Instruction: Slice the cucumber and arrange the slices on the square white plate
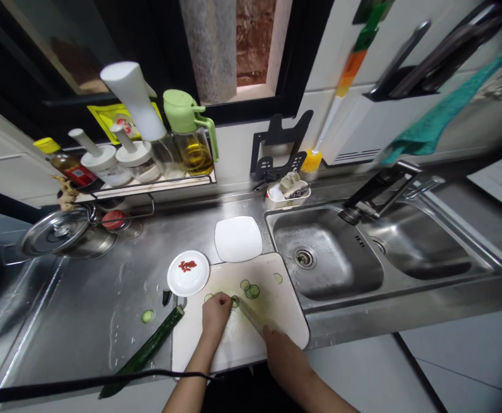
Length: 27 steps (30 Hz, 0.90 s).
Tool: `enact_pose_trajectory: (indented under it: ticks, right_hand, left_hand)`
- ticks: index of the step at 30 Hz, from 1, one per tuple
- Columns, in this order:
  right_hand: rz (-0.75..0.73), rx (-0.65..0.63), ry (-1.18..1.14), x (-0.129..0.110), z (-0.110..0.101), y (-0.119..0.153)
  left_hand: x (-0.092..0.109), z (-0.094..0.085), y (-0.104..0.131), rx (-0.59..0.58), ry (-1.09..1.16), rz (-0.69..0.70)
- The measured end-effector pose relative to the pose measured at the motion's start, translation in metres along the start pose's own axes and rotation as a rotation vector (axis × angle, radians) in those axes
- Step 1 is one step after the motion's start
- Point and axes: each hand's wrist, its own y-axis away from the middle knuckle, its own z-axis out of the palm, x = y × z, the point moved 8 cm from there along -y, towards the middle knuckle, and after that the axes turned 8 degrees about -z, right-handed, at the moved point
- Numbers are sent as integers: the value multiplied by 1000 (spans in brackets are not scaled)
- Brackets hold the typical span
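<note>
My left hand (pixel 216 314) is closed over the white cutting board (pixel 272 350), with its fingertips at a thin cucumber slice (pixel 235 301). Part of another slice (pixel 208 297) shows just behind it. In my right hand (pixel 283 350) is a knife (pixel 251 315), its blurred blade pointing up and left across the board toward the left fingertips. Several green-rimmed cucumber slices (pixel 253 291) lie beyond the blade, and a single slice (pixel 277 279) rests near the board's far right corner. The long cucumber (pixel 151 344), cut at one end, lies left of the board.
A white plate with chopped red bits (pixel 186 287) overlaps the board's far left corner. Behind the board sits a square white plate (pixel 237 238). To the right is a double sink (pixel 341 287); at left stand a lidded pot (pixel 67 232) and a condiment shelf (pixel 156 186). A dark cable (pixel 104 380) crosses in front.
</note>
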Motion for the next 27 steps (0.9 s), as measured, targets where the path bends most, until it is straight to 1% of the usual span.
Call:
enact_pose_trajectory:
  ticks: [3,8,13,16,21,24,27]
  right_hand:
    - [5,9,-6,-1,1,0]
    - [7,34,8,-4,3,-4]
    - [-4,-24,1,-4,8,-4]
    - [-4,-41,-9,4,13,3]
    - [-7,-54,-50,21,27,15]
    - [-6,-39,-58,28,32,17]
    - [-24,-16,-68,29,33,16]
  left_hand:
    - [-1,0,-1,-5,-9,-15]
    - [3,0,0,-1,-19,11]
    - [3,-1,0,7,-29,15]
    - [3,0,1,6,-29,11]
    - [4,0,3,20,-18,21]
    - [1,-7,5,30,20,25]
    - [-12,-23,4,74,49,-7]
